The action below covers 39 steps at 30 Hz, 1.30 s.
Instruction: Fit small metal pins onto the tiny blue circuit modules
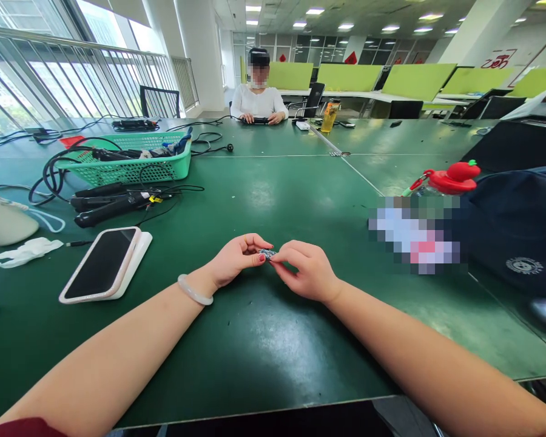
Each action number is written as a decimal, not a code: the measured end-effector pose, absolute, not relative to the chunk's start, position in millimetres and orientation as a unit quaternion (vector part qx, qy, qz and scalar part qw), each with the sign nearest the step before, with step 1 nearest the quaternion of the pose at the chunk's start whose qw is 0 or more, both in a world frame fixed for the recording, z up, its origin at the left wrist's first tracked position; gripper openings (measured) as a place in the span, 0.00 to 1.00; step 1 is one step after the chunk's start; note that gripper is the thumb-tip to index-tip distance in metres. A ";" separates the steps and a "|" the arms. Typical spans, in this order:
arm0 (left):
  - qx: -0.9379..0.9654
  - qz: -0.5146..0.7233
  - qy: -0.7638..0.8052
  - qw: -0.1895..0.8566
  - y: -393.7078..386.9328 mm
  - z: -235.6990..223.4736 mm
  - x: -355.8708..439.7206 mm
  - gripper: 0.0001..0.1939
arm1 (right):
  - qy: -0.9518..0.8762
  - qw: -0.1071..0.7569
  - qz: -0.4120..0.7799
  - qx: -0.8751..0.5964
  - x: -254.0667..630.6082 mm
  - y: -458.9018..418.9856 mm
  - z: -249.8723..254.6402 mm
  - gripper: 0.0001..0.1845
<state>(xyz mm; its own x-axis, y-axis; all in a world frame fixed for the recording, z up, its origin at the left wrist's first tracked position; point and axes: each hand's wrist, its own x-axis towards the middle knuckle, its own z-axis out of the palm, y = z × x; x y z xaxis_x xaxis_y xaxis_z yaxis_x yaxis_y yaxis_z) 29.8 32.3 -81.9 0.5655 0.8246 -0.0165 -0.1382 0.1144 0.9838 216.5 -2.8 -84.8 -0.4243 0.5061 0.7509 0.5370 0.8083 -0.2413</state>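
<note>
Over the middle of the green table (255, 346), a small flat piece with a dark-and-white pattern (267, 254) sits between my two hands; its exact kind is too small to make out. The fingers of my left hand (236, 261) pinch it from the left, thumb in front. From the other side, the thumb and fingertips of my right hand (307, 269) close on its right end. Part of the piece is hidden by my fingers. A pale bracelet (195, 291) circles my left wrist.
Left of my arm lies a phone (101, 262) on a white object, near crumpled white material (30, 252). Beyond are black handled tools (111, 203) and a green basket (141, 173) with cables. A dark bag (519, 224) and red-lidded bottle (452, 177) stand right. Opposite sits a person (259, 100).
</note>
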 end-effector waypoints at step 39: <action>0.626 0.340 0.376 0.592 35.5 -83.5 32.1 0.19 | -0.861 0.111 0.231 -0.440 239.1 4.8 -82.7 0.04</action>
<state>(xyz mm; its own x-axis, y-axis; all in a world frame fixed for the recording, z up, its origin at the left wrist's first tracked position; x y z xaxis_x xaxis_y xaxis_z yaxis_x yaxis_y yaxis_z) 32.1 35.5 -83.5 0.4854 0.8741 -0.0193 0.0677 -0.0156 0.9976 239.1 4.8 -82.7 -0.5882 0.8086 -0.0119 0.7058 0.5061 -0.4957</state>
